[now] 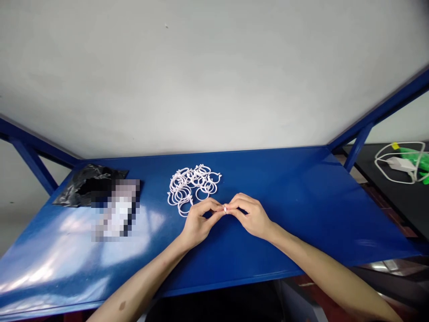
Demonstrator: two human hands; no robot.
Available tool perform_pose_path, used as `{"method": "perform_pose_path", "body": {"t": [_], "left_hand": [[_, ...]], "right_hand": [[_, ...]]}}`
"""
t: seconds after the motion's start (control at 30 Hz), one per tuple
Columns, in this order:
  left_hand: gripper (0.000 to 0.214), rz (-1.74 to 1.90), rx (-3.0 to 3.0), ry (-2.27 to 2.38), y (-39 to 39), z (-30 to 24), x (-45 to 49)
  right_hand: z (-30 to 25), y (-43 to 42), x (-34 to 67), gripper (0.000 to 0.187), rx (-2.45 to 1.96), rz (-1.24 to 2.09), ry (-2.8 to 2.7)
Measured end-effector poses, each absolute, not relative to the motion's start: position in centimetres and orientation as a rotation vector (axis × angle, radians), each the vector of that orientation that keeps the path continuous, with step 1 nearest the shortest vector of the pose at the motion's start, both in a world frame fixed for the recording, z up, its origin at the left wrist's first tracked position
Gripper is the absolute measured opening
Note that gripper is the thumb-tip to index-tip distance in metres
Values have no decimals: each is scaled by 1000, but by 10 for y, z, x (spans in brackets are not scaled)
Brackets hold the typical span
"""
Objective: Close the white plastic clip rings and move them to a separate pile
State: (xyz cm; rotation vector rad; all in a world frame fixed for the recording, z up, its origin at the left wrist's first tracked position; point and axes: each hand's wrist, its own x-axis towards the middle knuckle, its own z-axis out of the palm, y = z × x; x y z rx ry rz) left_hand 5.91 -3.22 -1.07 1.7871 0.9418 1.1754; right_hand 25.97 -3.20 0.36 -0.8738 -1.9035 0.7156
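Note:
My left hand (198,222) and my right hand (250,215) meet fingertip to fingertip over the blue table (241,264). Thumb and forefinger of each are pinched on one small white piece (225,209). Only a sliver of it shows between the fingertips, so its kind cannot be made out. Just beyond my left hand lies a loose pile of thin white rings (197,179), many with a small knob or knot on the rim. A few rings at the pile's near edge come close to my left knuckles.
On the left of the table sits a crumpled black plastic bag (95,179), with a pixelated object (119,210) beside it. Blue frame bars (358,145) rise at both ends against a pale wall (214,80). At far right, a white cable (398,181) and green plastic (415,158) lie on a dark surface.

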Motion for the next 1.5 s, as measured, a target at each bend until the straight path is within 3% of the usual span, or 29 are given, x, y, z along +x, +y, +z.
{"method": "perform_pose_path", "body": {"t": [0.23,0.5,0.7,0.9,1.13,1.33,1.5], "left_hand": [[10,1182,2284,1098,-23,-1,55],[25,977,2694,1609,-4,0,65],[21,844,2656,1575,26,6,84],[22,845,2662,1570,38,-2,87],[19,966,2696,1578,28,-2,88],[10,1148,2667,1350,-12,3,91],[12,1214,2550,1162,-24,-4,83]], "right_hand": [[3,-18,270,15,-1042,513,-2056],[-10,27,340,28,-1787,-67,-2153],[-11,30,341,29,-1745,-161,-1998],[-3,13,303,21,-1384,147,-1975],[-10,5,284,17,-1290,501,-1969],[0,-9,272,29,-1133,1135,-1659],[6,-17,266,21,-1180,1053,-1648]]}}
